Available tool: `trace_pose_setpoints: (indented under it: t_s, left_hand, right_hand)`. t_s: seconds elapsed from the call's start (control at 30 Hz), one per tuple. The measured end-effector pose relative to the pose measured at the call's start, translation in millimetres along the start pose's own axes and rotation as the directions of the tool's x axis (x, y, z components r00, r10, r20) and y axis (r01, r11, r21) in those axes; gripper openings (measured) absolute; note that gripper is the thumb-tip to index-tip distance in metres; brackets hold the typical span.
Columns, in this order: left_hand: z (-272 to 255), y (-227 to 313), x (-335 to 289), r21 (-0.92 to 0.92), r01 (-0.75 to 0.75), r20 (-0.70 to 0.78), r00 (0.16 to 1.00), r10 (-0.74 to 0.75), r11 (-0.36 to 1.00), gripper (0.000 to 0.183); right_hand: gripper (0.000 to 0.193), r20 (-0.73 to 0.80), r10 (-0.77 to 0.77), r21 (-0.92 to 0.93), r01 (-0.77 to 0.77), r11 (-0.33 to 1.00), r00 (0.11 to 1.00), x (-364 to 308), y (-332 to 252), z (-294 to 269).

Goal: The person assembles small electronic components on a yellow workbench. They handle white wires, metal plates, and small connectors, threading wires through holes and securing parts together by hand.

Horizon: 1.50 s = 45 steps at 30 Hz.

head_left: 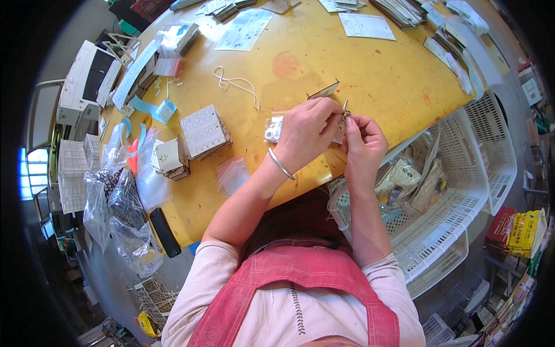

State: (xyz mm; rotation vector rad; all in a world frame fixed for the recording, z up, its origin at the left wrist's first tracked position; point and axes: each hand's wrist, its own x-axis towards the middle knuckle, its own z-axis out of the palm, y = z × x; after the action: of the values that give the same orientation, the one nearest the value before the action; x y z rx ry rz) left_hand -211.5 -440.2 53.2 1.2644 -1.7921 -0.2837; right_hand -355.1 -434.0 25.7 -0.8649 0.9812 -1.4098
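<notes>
My left hand [309,128], with a silver bracelet at its wrist, is closed in a pinch near the table's front edge. Beside it, my right hand [364,140] pinches too. Their fingertips meet around a small, thin, pale pointed piece [346,106]; its kind is too small to make out, and the fingers partly cover it. Just beyond the left hand, a thin brown-edged panel [324,90] stands tilted on the table. A small clear zip bag with white parts [273,128] lies partly hidden by the left hand.
On the yellow table [404,87] are stacks of engraved wooden squares [203,130], a white cord loop [240,84], clear bags [233,174], a black case [165,232] and paper sheets [245,28]. White plastic baskets [445,214] holding bagged items stand against the right edge.
</notes>
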Motion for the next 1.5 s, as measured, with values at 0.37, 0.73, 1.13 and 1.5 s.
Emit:
trace_pose_setpoints:
  t_s: [0.37,0.73,1.13,1.5]
  left_hand:
    - [1.6,0.3,-3.5,-0.030,0.056,0.021,0.998,-0.055,0.998,0.015]
    - [14.0,-4.5,-11.7,-0.340,0.244,0.019,0.967,-0.253,0.908,0.010]
    - [23.2,-15.1,-19.4,-0.609,0.288,0.011,0.935,-0.355,0.739,0.009]
    - [22.4,-17.0,-21.0,-0.631,0.246,-0.010,0.946,-0.325,0.736,0.008]
  right_hand:
    - [0.011,-0.008,-0.001,0.039,0.002,0.999,1.000,-2.3,3.8,-1.0]
    - [0.015,0.004,-0.041,-0.070,0.042,0.997,0.999,-4.0,-1.7,-5.4]
    - [0.047,0.255,-0.189,-0.360,0.275,0.891,0.948,6.8,-16.0,-2.6]
    - [0.043,0.383,-0.280,-0.528,0.457,0.716,0.880,17.7,-20.7,-7.3]
